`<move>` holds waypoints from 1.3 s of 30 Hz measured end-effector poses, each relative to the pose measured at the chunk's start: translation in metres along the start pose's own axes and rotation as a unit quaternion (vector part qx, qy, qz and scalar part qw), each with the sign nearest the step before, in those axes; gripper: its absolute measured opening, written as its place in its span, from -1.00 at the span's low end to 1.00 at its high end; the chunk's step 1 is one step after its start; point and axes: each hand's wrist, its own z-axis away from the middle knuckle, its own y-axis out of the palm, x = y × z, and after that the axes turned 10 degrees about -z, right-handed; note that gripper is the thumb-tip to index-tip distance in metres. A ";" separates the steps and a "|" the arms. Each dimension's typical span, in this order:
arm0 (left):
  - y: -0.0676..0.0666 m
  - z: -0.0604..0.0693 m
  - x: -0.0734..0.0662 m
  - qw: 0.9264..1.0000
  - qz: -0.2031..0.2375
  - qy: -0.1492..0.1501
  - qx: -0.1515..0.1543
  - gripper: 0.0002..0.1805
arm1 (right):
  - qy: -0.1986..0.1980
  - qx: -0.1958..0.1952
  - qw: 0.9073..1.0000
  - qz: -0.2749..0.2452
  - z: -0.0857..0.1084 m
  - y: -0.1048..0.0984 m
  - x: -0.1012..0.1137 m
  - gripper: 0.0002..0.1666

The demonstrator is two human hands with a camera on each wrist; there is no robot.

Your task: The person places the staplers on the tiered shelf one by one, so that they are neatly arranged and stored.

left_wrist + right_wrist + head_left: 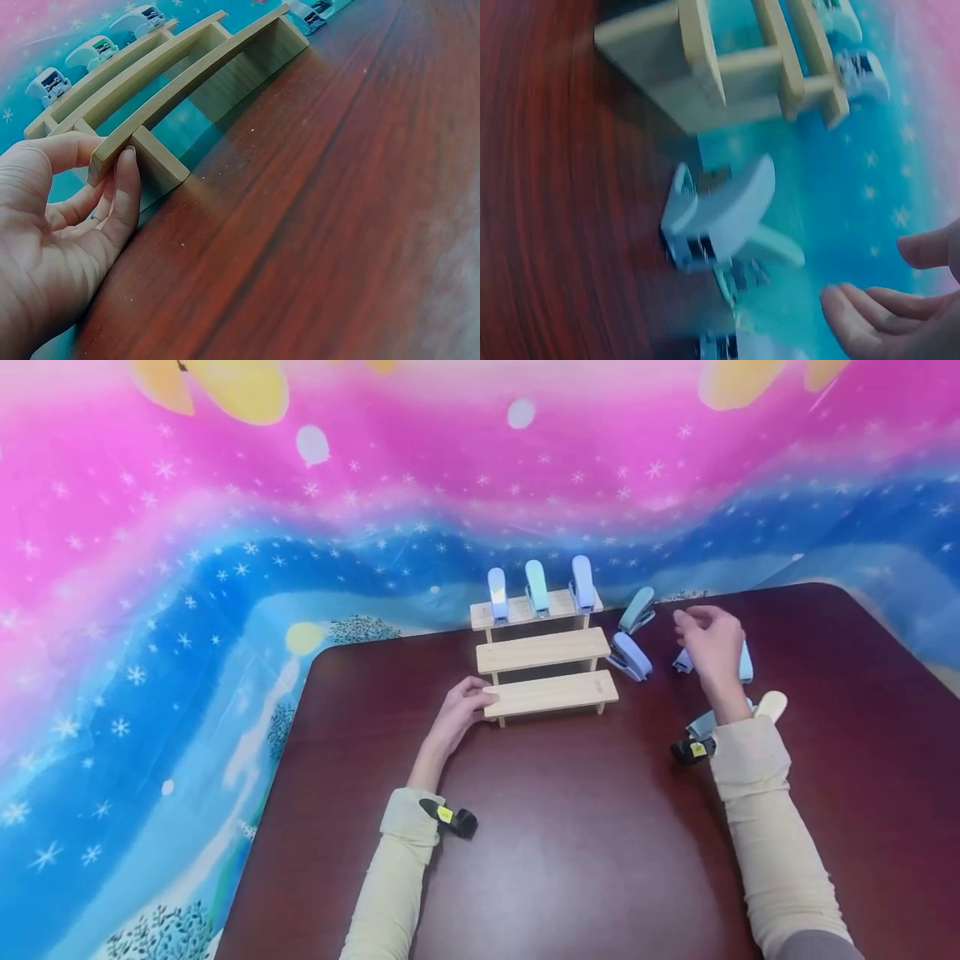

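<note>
A three-step wooden stand (546,693) stands on the table, with three staplers along its top step: a pale lavender one (497,596), a mint green one (536,587) and a lavender one (582,583). My left hand (459,714) grips the left end of the lowest step, thumb and fingers about the board in the left wrist view. My right hand (711,643) hovers right of the stand, holding nothing; its thumb and fingers are apart in the right wrist view. Between it and the stand lie a green stapler (638,608) and a lavender stapler (631,657).
More staplers lie around and under the right hand, partly hidden: a light blue one (746,662), a cream-topped one (771,705) and a bluish one (702,724). Behind the dark wooden table (570,860) hangs a pink and blue patterned cloth (420,485).
</note>
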 end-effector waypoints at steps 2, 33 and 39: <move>-0.001 0.001 0.000 1.000 0.003 0.001 -0.003 -0.74 | -0.002 -0.028 0.999 0.028 -0.005 -0.007 -0.001 -0.37; -0.001 -0.001 -0.001 1.000 0.018 0.014 0.008 -0.78 | 0.005 0.057 0.978 0.200 -0.016 -0.069 -0.037 -0.54; 0.000 0.000 0.000 1.000 0.015 0.012 0.008 -0.78 | -0.004 0.008 0.982 0.189 -0.013 -0.067 -0.017 -0.47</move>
